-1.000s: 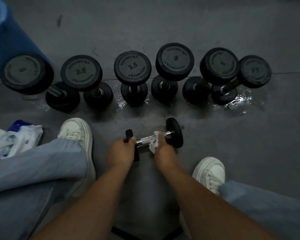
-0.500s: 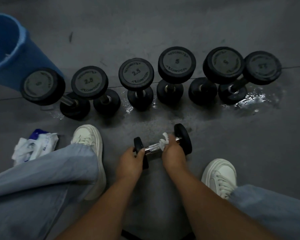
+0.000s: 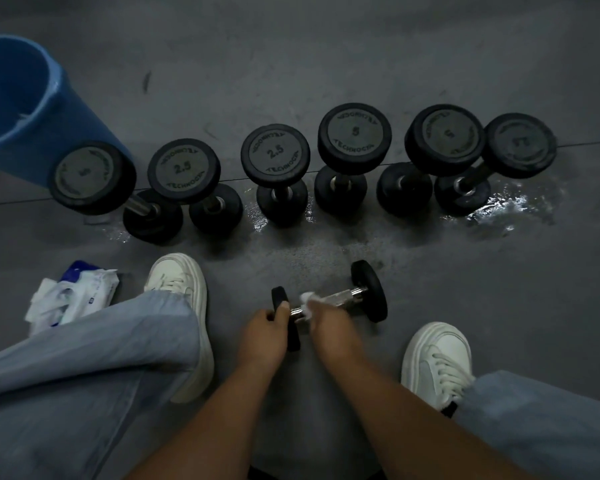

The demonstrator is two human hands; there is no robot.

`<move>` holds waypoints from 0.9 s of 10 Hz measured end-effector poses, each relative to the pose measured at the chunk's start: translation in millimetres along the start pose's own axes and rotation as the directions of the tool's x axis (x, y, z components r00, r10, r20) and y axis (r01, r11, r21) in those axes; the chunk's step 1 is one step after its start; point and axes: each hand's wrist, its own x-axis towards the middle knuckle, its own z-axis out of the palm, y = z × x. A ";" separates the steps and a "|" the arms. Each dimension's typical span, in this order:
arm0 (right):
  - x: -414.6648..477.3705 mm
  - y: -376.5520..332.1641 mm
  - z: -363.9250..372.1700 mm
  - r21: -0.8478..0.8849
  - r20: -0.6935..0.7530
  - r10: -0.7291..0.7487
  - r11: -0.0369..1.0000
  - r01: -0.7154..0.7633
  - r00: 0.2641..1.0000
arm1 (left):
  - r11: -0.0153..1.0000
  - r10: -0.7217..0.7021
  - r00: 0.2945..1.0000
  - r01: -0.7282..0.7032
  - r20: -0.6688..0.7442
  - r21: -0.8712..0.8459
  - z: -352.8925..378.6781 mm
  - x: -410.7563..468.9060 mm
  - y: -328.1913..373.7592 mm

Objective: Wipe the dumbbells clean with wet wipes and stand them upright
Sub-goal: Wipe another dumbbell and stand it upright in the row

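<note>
A small black dumbbell [image 3: 368, 289] with a chrome bar lies on its side on the grey floor between my feet. My left hand [image 3: 265, 332] grips its near left head. My right hand [image 3: 329, 323] holds a white wet wipe [image 3: 308, 299] wrapped round the bar close to that left head. Beyond it, several larger black dumbbells [image 3: 275, 155] stand upright in a row across the floor.
A blue bucket [image 3: 18, 109] stands at the far left behind the row. A pack of wet wipes [image 3: 73, 294] lies on the floor by my left white shoe [image 3: 179, 292]. My right shoe [image 3: 437, 358] is at lower right. Water glistens on the floor [image 3: 510, 209] near the right-hand dumbbells.
My right hand has slid the wipe along the bar from near the right head towards the left head. The camera view has shifted, so the whole scene sits lower and to the right.
</note>
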 end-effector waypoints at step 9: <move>50.7 -17.9 -11.5 0.426 -0.012 -0.035 0.904 0.037 0.999 | 0.935 0.212 0.959 -0.254 -0.187 -0.247 0.3 22.7 12.8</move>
